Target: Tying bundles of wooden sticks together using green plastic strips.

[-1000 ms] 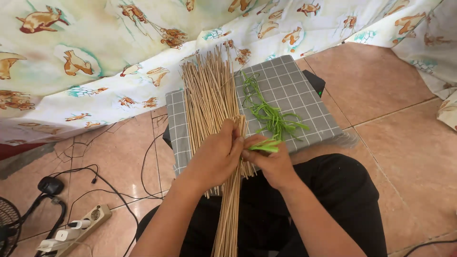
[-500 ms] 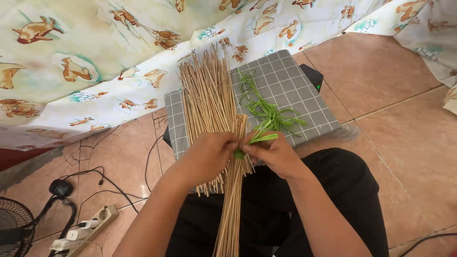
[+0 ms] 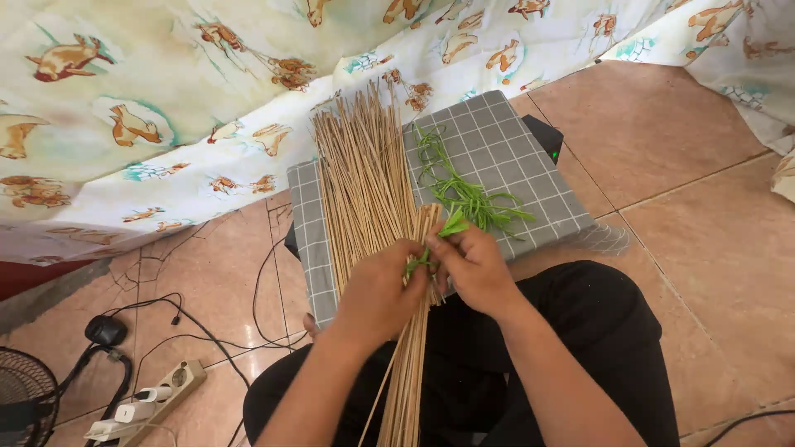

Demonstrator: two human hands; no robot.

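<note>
A small bundle of thin tan sticks (image 3: 406,372) runs from my lap up to the grey checked cloth. My left hand (image 3: 378,291) is wrapped around it near its upper end. My right hand (image 3: 474,267) pinches a green strip (image 3: 451,225) and holds it against the bundle beside my left fingers. A larger fan of loose tan sticks (image 3: 362,170) lies on the cloth to the left. More green strips (image 3: 464,194) lie in a tangle just beyond my right hand.
The grey checked cloth (image 3: 513,157) covers a low dark box on the tiled floor (image 3: 704,215). A printed sheet (image 3: 149,99) hangs behind. At lower left lie a power strip (image 3: 141,401) with plugs, black cables (image 3: 166,310) and a fan's edge (image 3: 21,397).
My right hand has brought the green strip from the side onto the stick bundle. My left hand has closed lower around the bundle. The view shifted slightly.
</note>
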